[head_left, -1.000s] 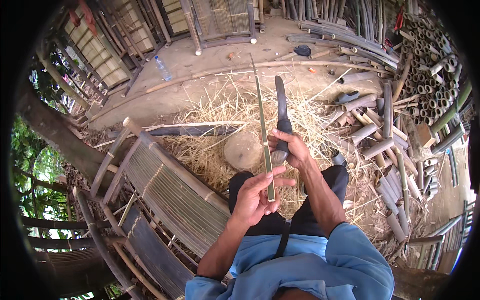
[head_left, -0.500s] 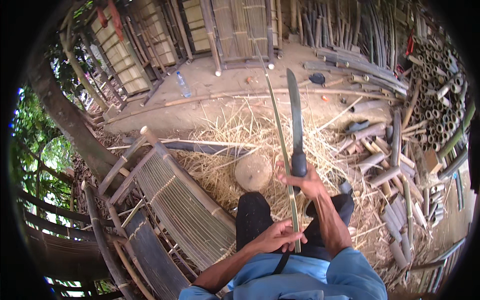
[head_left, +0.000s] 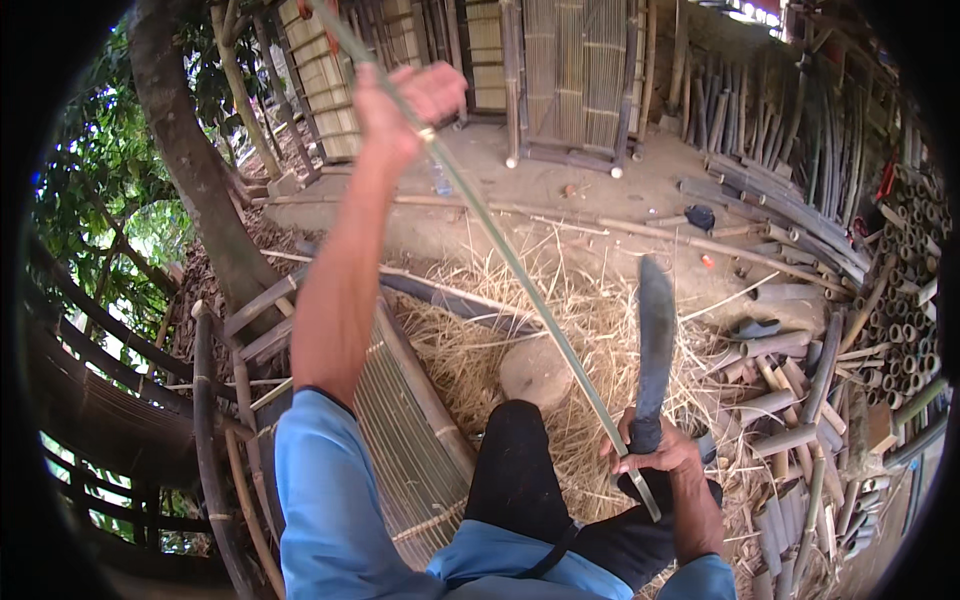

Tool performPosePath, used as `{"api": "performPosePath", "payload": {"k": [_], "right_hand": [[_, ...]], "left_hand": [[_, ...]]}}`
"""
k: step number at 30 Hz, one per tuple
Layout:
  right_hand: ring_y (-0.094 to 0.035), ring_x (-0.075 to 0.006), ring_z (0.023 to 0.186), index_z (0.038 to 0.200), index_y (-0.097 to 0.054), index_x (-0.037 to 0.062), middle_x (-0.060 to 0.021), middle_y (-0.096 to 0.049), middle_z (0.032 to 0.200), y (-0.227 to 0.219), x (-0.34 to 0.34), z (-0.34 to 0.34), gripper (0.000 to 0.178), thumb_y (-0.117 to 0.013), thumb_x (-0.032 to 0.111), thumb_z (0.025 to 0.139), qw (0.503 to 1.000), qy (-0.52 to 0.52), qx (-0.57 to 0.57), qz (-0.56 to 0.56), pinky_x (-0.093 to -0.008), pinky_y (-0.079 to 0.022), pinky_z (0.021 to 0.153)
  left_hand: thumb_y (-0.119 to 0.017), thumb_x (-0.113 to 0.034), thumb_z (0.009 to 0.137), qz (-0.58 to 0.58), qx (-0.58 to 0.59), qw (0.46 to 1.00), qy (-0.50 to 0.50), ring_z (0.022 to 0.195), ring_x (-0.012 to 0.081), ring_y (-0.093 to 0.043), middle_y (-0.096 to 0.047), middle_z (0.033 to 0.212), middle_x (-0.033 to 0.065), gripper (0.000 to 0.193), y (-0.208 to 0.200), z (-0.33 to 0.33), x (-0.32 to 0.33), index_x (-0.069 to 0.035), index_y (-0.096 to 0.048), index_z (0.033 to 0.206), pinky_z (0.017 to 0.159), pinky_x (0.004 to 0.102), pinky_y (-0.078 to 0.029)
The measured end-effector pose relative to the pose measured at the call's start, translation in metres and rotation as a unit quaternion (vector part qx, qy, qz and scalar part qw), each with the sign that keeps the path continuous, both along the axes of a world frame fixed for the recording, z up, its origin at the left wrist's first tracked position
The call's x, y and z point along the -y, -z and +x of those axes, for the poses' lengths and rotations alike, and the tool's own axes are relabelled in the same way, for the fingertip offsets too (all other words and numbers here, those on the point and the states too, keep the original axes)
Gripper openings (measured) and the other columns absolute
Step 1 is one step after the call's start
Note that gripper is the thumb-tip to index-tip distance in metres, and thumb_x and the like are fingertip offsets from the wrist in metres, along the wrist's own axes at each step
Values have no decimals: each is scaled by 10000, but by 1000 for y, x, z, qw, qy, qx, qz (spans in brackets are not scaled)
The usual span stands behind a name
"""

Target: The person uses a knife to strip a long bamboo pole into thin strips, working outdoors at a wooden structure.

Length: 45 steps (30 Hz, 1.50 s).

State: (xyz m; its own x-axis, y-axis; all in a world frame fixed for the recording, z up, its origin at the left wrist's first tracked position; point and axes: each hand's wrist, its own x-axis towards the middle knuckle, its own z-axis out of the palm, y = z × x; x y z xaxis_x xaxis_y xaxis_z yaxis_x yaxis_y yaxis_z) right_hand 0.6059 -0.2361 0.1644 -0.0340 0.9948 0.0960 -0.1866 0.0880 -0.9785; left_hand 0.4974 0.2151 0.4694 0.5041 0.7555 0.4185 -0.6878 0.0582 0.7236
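Note:
My left hand [head_left: 415, 105] is stretched far out to the upper left, its fingers extended and slightly blurred. A long, thin bamboo strip [head_left: 520, 275] runs across that palm and slants down to my lap. My right hand [head_left: 665, 450] grips the dark handle of a machete [head_left: 655, 340], whose broad blade points up and away from me. The thumb and fingers of this same hand also touch the strip near its lower end. Between my knees and the straw stands a round wooden chopping block [head_left: 535, 370].
Straw-like shavings [head_left: 470, 340] surround the block. A slatted bamboo bench [head_left: 400, 440] stands at my left, beside a tree trunk [head_left: 200, 170]. Cut bamboo pieces [head_left: 780, 400] and stacked tubes [head_left: 905, 300] lie to the right. Bamboo panels [head_left: 575, 80] lean at the back.
My left hand has swung from the strip's lower end up to the far left. The strip now slants left, and my right hand with the machete sits lower and farther right.

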Motion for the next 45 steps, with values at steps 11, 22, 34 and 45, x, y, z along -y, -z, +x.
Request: {"api": "performPosePath", "payload": {"k": [11,22,34,45], "right_hand": [[-692,-209,801,1306,-612,96,-174,-725,940,40,-27,78,453,-791,189,899,711,563,414,-73,-370,-558,740],[-707,-471,778,1249,-521,31,-273,-703,822,206,-76,-12,457,-687,338,954,807,380,393,-222,-551,-566,702],[-716,-429,769,1201,-533,34,-255,-715,867,174,-105,-28,406,-681,326,961,825,335,409,-197,-509,-569,655],[-630,-261,525,1187,-562,-9,-100,-571,755,132,-136,-24,503,-799,264,838,869,290,399,-33,-390,-538,461]], "left_hand": [[-481,-246,1062,47,95,982,-158,541,126,-338,-318,646,-13,243,79,-112,-49,-37,-538,955,480,284,-306],[-431,-353,1107,230,147,944,-184,454,97,-321,-385,592,-2,391,206,-130,119,-55,-562,890,393,256,-246],[-425,-466,1086,241,115,944,-192,475,99,-346,-402,694,3,413,287,-77,193,-85,-497,945,402,235,-292],[-511,-408,1073,242,93,939,-225,468,80,-312,-360,694,-15,363,307,-66,207,-96,-480,890,444,238,-255]]}}
